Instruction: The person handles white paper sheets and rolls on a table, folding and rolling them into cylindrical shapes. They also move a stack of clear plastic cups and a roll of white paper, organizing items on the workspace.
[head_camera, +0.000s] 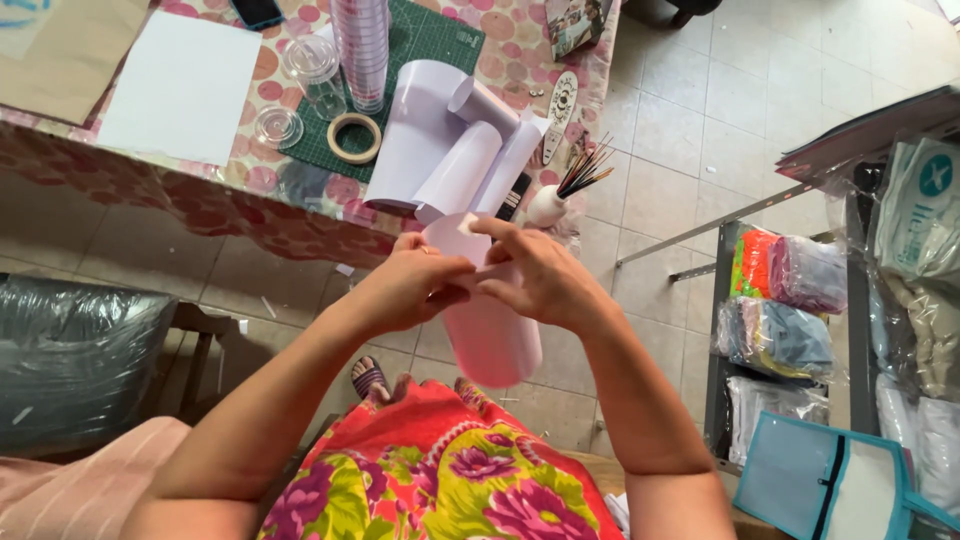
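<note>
— Beyond the hands, what takes up the most room?

— A table (120, 175) under a dotted pink cloth, stretching up and to the left of both hands. On it lie a white sheet (185, 85), a green cutting mat (440, 40) and several curled white paper rolls (450, 150), which sit just above the hands.

— And off to the right?

— Well apart from the right hand, a metal shelf (715, 330) stacked with bagged cloth bundles (790, 270) in orange, pink and blue. Below the hands is a lap in a bright floral dress (440, 480), red with green and pink blooms.

— What are the hands on?

— A pink roll (490, 335) of sheet material, tilted, its lower end hanging down toward the lap and its upper end between the hands. The left hand (405, 285) is closed around the roll's top edge from the left; the right hand (540, 280) pinches the same edge from the right, thumb and fingers pressed on it. The two hands nearly touch each other there.

— Smaller things on the table?

— Just above the hands, at the table's edge, a white pot (548, 205) holding thin brushes. Farther up and left, a tape ring (354, 137) lies on the mat, beside a tall stack of clear cups (362, 50) and a single clear lidded cup (315, 70). A small clear lid (277, 127) lies left of the tape.
</note>
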